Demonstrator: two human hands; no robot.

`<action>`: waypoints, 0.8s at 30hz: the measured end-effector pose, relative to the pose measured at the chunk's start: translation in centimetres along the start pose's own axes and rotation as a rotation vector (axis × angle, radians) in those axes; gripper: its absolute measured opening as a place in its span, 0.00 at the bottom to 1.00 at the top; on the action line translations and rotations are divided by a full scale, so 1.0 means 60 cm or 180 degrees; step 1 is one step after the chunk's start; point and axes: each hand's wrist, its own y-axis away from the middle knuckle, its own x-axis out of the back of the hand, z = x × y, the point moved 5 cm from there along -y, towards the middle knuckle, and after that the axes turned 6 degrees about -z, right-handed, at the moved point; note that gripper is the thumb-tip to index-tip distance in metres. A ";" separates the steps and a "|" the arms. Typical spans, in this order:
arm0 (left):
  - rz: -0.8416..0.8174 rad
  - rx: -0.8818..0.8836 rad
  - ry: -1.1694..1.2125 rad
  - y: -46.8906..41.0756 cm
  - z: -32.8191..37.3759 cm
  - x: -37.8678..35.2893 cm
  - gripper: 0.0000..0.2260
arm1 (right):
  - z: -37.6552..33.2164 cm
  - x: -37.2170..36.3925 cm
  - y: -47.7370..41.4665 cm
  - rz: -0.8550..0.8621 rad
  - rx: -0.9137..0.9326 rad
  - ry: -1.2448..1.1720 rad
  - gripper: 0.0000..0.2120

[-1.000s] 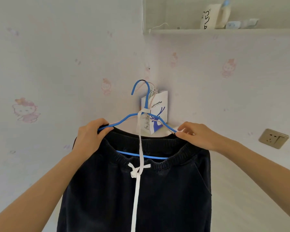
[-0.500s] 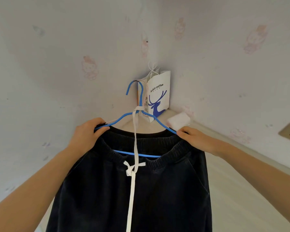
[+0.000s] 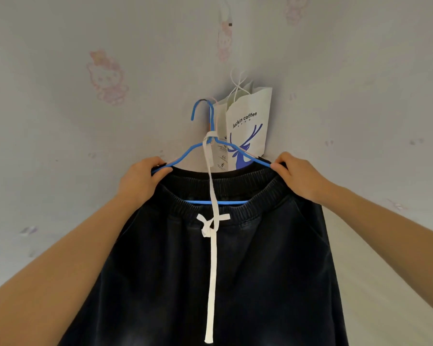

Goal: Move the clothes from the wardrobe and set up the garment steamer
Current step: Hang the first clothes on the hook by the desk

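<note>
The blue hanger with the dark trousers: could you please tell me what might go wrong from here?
The blue hanger has its hook near the paper bag and might snag its string handles. The white drawstring dangles and could catch. The dark trousers may slip if the hanger tilts.

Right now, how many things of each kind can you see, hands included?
hands: 2 (left hand, right hand)
hanger: 1
trousers: 1
drawstring: 1
bag: 1
Total: 6
</note>
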 end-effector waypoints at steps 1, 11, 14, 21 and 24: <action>-0.0074 0.0047 0.0027 -0.007 -0.011 -0.020 0.07 | 0.017 -0.018 -0.014 -0.0040 -0.0038 0.0008 0.12; -0.0591 0.0550 0.0628 -0.037 -0.117 -0.185 0.09 | 0.159 -0.194 -0.079 -0.0415 -0.0293 -0.0322 0.11; -0.0840 0.0695 0.0922 -0.029 -0.145 -0.208 0.08 | 0.179 -0.226 -0.079 -0.0553 -0.0179 -0.0405 0.09; -0.0286 0.0748 0.0761 -0.079 -0.148 -0.253 0.08 | 0.209 -0.239 -0.140 -0.0315 -0.0317 -0.0356 0.10; 0.0031 0.0607 0.0484 -0.114 -0.143 -0.264 0.08 | 0.228 -0.227 -0.178 -0.0211 -0.0426 -0.0131 0.12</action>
